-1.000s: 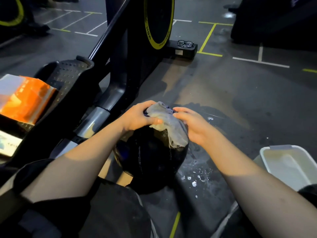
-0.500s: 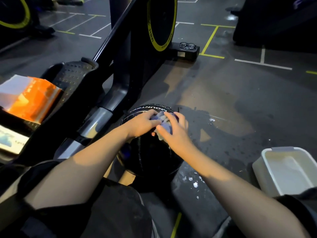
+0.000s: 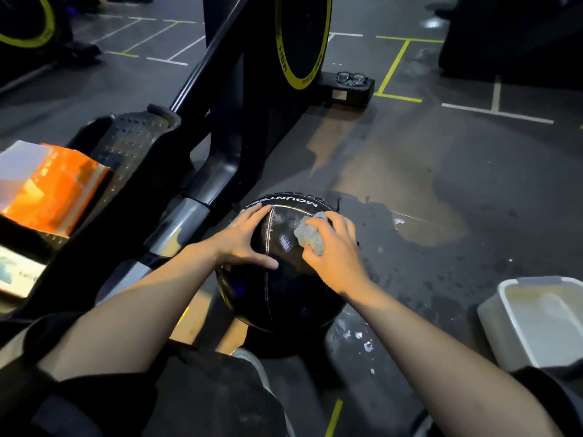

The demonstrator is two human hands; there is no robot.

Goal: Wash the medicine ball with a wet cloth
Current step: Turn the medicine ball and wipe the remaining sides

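A black leather medicine ball (image 3: 280,279) is set on the dark gym floor (image 3: 441,171), just right of a black exercise machine (image 3: 220,105). A crumpled pale wet cloth (image 3: 308,233) is pressed on its upper right by the right hand (image 3: 337,253); the left hand (image 3: 243,239) is laid on its upper left. A white plastic basin (image 3: 536,323) is placed to the right, a pair of black-framed glasses (image 3: 351,78) on the machine's base behind.

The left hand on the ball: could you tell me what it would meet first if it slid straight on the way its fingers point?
Probably the cloth, bunched in the right hand. The left hand lies flat on the medicine ball, fingers pointing up and right across its top. Depth is unclear, so it might pass just beyond the cloth.
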